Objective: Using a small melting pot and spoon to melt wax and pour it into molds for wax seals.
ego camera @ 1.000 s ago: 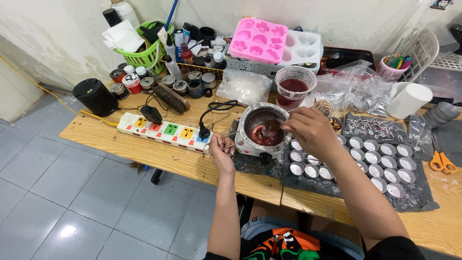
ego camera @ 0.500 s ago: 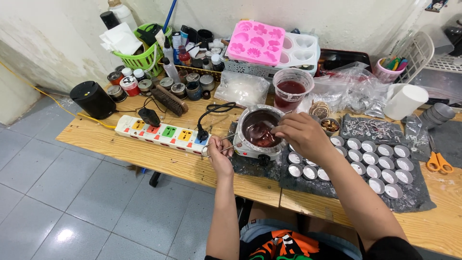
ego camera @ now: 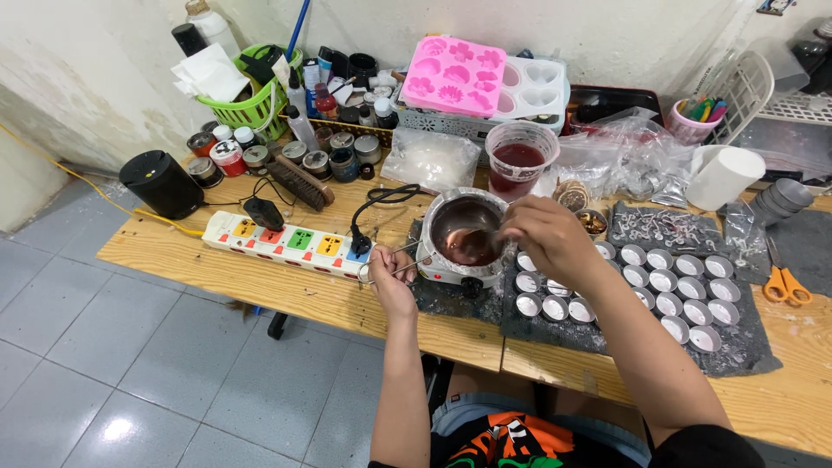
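Small metal melting pot [ego camera: 468,232] sits on a compact heater [ego camera: 459,273] at the near middle of the wooden counter [ego camera: 260,290], holding dark red liquid, probably melted wax. Left hand [ego camera: 390,276] closed around the pot's wire handle [ego camera: 392,262], which sticks out to the pot's left toward the power strip [ego camera: 282,243]. Right hand [ego camera: 544,236] held over the pot's right rim, fingers pinched on a thin stirrer [ego camera: 475,234] dipping into the liquid; the stirrer's kind is hard to make out. Judgement: pot looks light but rigid, contents hot and liable to slosh, so the handle is the only safe hold, kept level; the wire handle is thin and could twist in the grip. Just right of the pot, rows of small round tins [ego camera: 667,290] on a dark mat [ego camera: 737,351]; light, easily knocked. Clear cup [ego camera: 518,160] of red liquid stands behind the pot. The right hand hides part of the pot's rim and the nearest tins. Heater's dial is barely visible, setting unreadable. Liquid depth cannot be told. Clutter of jars at the back too small to identify.
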